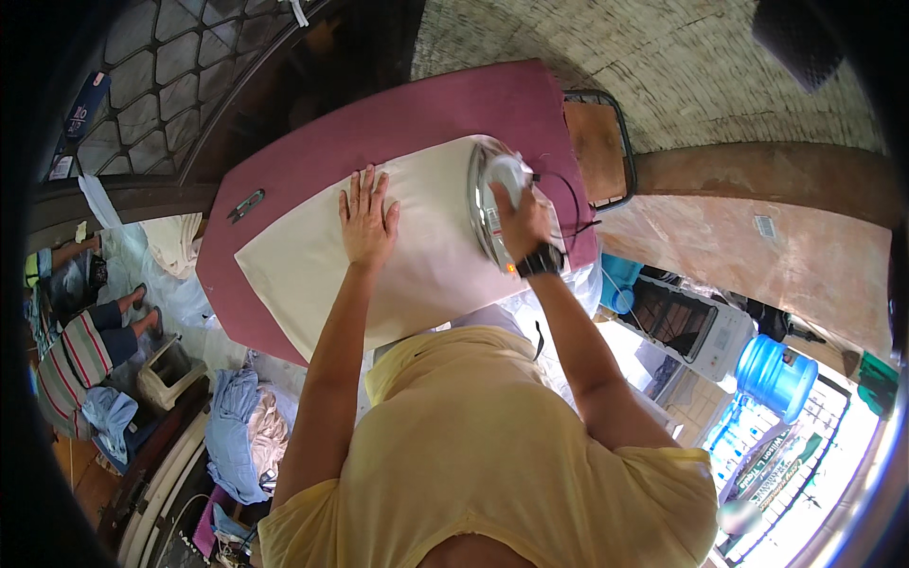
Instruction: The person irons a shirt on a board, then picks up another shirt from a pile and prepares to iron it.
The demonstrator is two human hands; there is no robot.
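Yellow shirt (492, 435) foremost, right hand (524, 222) grips likely heavy iron (481, 213) by its handle (508, 174), left hand (367, 225) flat, grasping nothing, on soft-looking cloth (431, 251).

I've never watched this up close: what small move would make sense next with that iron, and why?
Probably slide the iron a little leftward, stopping well short of the left hand. The right hand grips it near the right edge of the cream cloth, the left hand lies flat on that cloth, and an uncovered stretch of it lies between them.
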